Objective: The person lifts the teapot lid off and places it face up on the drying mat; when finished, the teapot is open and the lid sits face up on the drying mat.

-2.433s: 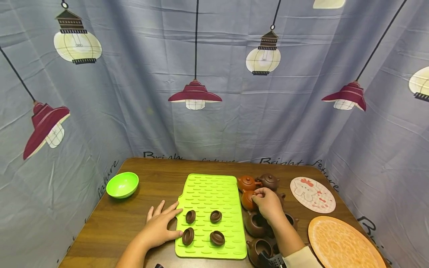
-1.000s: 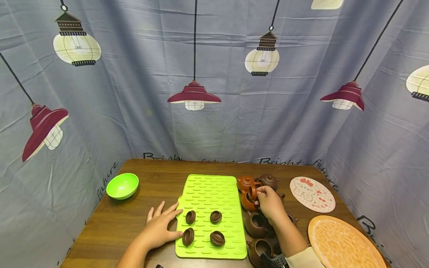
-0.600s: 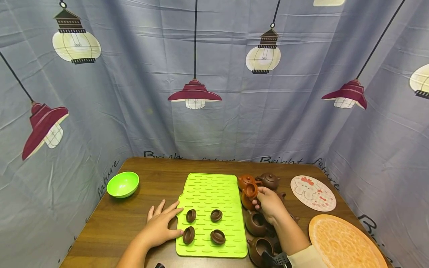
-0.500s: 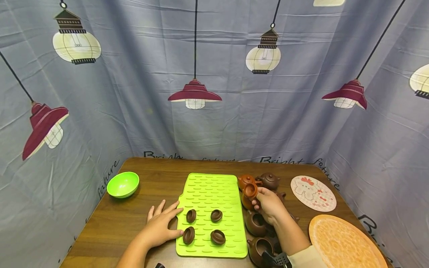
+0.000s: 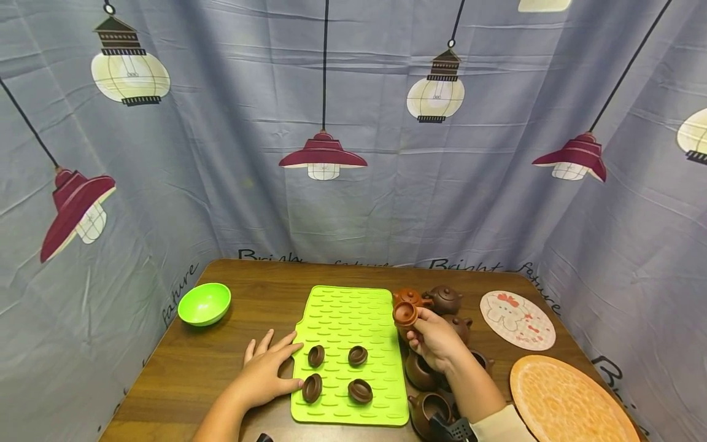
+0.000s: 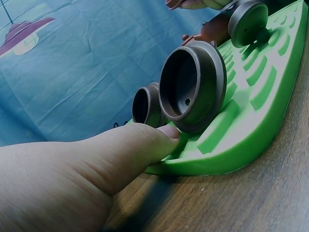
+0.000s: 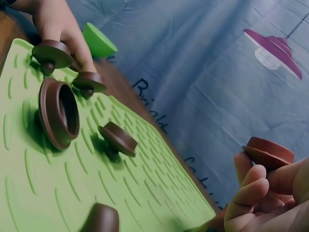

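Lids (image 5: 360, 391), four brown, lay on the mat (image 5: 348, 319); the right hand (image 5: 440, 344) pinched an orange lid (image 5: 405, 314), the left hand (image 5: 267, 377) lay with fingers straight. Two rear teapots (image 5: 445, 301) still stood capped, perhaps hidden others.

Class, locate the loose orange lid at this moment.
In the head view, right of centre, the loose orange lid is in the right hand, near the right edge of the green mat.

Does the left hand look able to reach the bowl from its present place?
Probably yes: the left hand holds nothing, and nothing seems to stand between it and the bowl.
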Demonstrator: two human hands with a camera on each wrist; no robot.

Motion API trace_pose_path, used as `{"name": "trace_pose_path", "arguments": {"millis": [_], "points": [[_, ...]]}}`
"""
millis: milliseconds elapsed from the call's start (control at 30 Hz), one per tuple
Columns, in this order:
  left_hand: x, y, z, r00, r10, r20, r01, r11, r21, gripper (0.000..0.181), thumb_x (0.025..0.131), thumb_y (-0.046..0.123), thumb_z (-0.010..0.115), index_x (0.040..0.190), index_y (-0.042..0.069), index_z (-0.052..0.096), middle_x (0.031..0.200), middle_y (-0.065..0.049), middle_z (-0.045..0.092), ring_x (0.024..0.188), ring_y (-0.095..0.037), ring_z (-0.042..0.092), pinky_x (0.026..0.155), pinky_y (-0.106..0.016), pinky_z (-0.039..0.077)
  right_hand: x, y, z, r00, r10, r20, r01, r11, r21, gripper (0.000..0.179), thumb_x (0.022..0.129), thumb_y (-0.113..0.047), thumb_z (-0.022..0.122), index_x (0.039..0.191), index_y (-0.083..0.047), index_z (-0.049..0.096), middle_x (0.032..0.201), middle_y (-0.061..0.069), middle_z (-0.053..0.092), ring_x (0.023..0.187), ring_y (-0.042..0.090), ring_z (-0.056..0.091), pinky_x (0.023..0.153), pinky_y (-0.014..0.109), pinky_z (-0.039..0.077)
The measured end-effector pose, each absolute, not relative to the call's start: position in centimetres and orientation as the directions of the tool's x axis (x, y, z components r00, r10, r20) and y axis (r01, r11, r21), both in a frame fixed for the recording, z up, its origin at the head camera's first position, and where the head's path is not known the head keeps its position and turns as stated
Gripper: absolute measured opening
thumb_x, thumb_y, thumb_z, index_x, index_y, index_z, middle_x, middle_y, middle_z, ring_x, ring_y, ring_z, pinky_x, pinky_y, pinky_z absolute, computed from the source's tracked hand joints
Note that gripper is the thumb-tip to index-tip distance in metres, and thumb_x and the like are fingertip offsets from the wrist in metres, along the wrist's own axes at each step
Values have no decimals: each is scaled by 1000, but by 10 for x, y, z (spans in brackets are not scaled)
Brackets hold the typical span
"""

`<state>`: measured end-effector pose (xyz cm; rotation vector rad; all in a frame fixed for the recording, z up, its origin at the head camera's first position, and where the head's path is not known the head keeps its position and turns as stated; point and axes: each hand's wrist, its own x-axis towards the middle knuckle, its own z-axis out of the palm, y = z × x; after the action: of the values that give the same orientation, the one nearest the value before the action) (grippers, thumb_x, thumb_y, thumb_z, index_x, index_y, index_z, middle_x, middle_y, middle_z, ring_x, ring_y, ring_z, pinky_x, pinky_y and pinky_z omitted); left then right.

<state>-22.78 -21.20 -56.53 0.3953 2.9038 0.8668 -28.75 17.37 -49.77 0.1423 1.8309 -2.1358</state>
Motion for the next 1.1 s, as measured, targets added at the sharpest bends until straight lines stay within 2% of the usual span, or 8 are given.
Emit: {"name": "trace_pose_path", "arguments": {"millis": [267, 533, 900, 1100], "points": [[-228, -212, -564, -964, 264, -9, 217, 810, 546, 76, 83, 56, 83, 150, 30, 59, 168, 5, 39, 160, -48, 13, 119, -76, -4, -286, 162, -496, -934, -247, -257, 295, -132, -946, 15, 112, -15, 50, 122, -11, 60, 100, 1, 62, 71, 5, 54, 60, 15, 47], [-227, -212, -564, -963, 267, -13, 216, 804, 554, 77, 82, 56, 83, 150, 29, 59, 168, 4, 39, 160, -48, 13, 119, -76, -5, -287, 144, -492, -918, -300, -258, 299, -97, -949, 28, 112, -12, 48, 138, -5, 54, 104, 3, 60, 74, 6, 52, 62, 16, 47], [-226, -214, -568, -966, 260, -3, 214, 802, 558, 78, 82, 59, 83, 150, 30, 59, 168, 5, 40, 160, -47, 13, 120, -75, -5, -290, 101, -487, -881, -376, -287, 329, -51, -943, 36, 111, -10, 47, 146, -1, 49, 111, 8, 65, 73, 5, 53, 61, 16, 47], [-229, -213, -567, -966, 260, 6, 218, 796, 564, 78, 81, 59, 83, 150, 29, 60, 168, 5, 40, 160, -47, 12, 119, -76, -4, -297, 78, -488, -869, -388, -306, 338, -15, -941, 32, 111, -9, 46, 141, -1, 53, 105, 9, 66, 69, 5, 53, 59, 17, 46]]}}
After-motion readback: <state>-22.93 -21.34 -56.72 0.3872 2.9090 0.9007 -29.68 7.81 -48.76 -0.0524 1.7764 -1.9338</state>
